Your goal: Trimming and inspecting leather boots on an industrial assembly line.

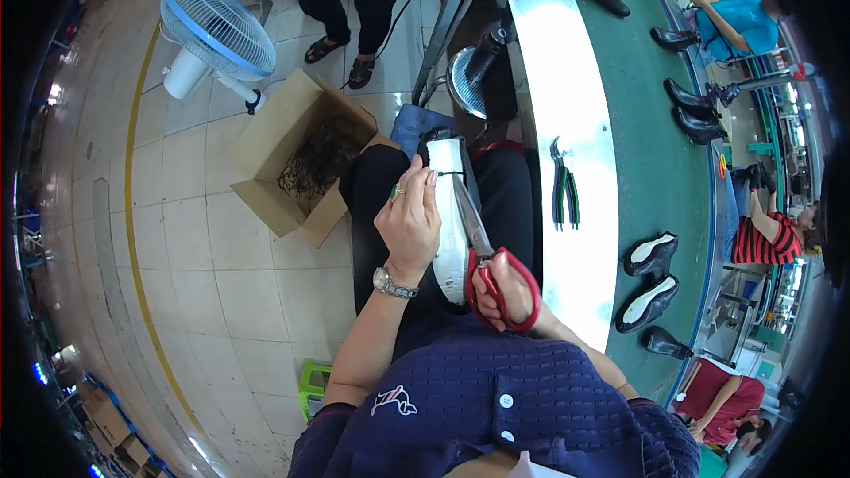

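The left hand (pixel 409 217) is wrapped around a black shoe with a white padded lining (pixel 449 212), which lies on the person's lap. The fingers are closed on the shoe's side, near its top end. The right hand (pixel 498 288) is closed through the loops of a pair of scissors with red handles and grey metal blades (pixel 485 257). The blades point up along the shoe, just beside the left hand's fingers, and their tips are close to a thin dark thread at the top of the white lining.

The blades are very near the left fingers, so a quick snip could nick a finger. If the shoe rolls on the lap, the blades could slip and cut the soft white lining and not the thread. The shoe only rests on the legs, so a loose grip could let it slide down to the tiled floor (pixel 204 239).

To the right of the right hand is the shiny metal edge of the bench (pixel 567 80), where green-handled pliers (pixel 564 186) lie. To the left of the left hand is an open cardboard box of dark scraps (pixel 305 159).
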A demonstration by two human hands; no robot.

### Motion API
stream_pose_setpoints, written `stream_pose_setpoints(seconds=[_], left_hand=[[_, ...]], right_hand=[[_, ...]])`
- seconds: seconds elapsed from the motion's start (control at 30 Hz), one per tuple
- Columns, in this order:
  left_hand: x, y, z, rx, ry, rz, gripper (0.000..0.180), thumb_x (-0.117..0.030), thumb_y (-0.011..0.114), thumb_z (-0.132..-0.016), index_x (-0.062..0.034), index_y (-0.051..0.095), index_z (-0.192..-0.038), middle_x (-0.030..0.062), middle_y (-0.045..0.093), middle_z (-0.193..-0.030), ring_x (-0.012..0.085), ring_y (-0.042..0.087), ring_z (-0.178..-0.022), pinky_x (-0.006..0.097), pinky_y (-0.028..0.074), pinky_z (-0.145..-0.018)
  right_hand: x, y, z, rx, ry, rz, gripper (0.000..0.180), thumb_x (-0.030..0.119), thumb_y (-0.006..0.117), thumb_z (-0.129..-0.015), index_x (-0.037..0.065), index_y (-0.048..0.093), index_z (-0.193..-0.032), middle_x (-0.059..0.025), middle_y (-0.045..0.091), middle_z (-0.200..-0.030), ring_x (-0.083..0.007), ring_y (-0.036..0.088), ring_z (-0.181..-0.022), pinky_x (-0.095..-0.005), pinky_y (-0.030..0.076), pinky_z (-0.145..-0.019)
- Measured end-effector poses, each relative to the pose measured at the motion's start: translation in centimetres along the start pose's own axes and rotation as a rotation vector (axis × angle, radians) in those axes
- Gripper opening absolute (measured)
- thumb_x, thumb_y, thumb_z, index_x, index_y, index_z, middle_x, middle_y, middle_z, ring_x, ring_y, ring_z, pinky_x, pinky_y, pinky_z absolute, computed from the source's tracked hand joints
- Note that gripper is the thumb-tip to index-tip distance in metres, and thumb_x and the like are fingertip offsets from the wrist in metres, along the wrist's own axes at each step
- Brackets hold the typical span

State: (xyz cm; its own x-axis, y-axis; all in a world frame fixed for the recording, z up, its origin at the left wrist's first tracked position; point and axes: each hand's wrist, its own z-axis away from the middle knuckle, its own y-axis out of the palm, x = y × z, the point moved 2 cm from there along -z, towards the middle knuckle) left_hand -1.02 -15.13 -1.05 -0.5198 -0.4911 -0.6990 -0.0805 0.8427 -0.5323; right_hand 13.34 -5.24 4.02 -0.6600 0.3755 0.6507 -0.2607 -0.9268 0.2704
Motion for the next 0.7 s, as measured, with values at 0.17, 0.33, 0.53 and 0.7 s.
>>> stream_pose_setpoints(seconds=[0.17, 0.33, 0.53, 0.7], left_hand=[[-0.4, 0.3, -0.8, -0.097, 0.181, -0.114, 0.006, -0.005, 0.065, -0.086, -0.0016, 0.063, -0.091, 0.012, 0.069, -0.096, 0.026, 0.067, -0.087, 0.032, 0.053, -0.072], [-2.7, -3.0, -3.1, -0.238, 0.266, -0.068, 0.009, 0.002, 0.064, -0.083, 0.0026, 0.061, -0.092, 0.0127, 0.064, -0.085, 0.0301, 0.064, -0.078, 0.037, 0.052, -0.072], [-6.6, -11.3, -6.4, -0.556, 0.595, 0.068, 0.014, -0.003, 0.049, -0.094, 0.0083, 0.056, -0.099, 0.0186, 0.062, -0.092, 0.0302, 0.064, -0.078, 0.037, 0.056, -0.069], [0.2, -11.8, -8.4, -0.39, 0.384, -0.34, 0.013, -0.005, 0.06, -0.091, 0.0061, 0.064, -0.097, 0.0152, 0.066, -0.09, 0.031, 0.064, -0.082, 0.038, 0.053, -0.073]], right_hand=[[-1.9, -0.6, -1.7, -0.072, -0.016, 0.02, 0.054, 0.052, 0.04, -0.099, 0.008, 0.048, -0.068, -0.0018, 0.044, -0.053, -0.0117, 0.043, -0.042, -0.0258, 0.036, -0.038], [-1.4, 0.0, -1.7, -0.063, -0.11, 0.052, 0.052, 0.05, 0.046, -0.098, 0.007, 0.052, -0.07, -0.0002, 0.046, -0.055, -0.0105, 0.043, -0.046, -0.0255, 0.034, -0.044], [-1.0, -1.0, -0.5, 0.098, -0.055, -0.035, 0.045, 0.051, 0.05, -0.096, 0.008, 0.059, -0.087, 0.0037, 0.046, -0.064, -0.0065, 0.041, -0.053, -0.0227, 0.032, -0.05], [2.1, -6.7, 0.6, -0.198, -0.312, 0.248, 0.04, 0.046, 0.06, -0.091, 0.006, 0.063, -0.098, 0.0021, 0.05, -0.066, -0.008, 0.05, -0.056, -0.0238, 0.041, -0.051]])
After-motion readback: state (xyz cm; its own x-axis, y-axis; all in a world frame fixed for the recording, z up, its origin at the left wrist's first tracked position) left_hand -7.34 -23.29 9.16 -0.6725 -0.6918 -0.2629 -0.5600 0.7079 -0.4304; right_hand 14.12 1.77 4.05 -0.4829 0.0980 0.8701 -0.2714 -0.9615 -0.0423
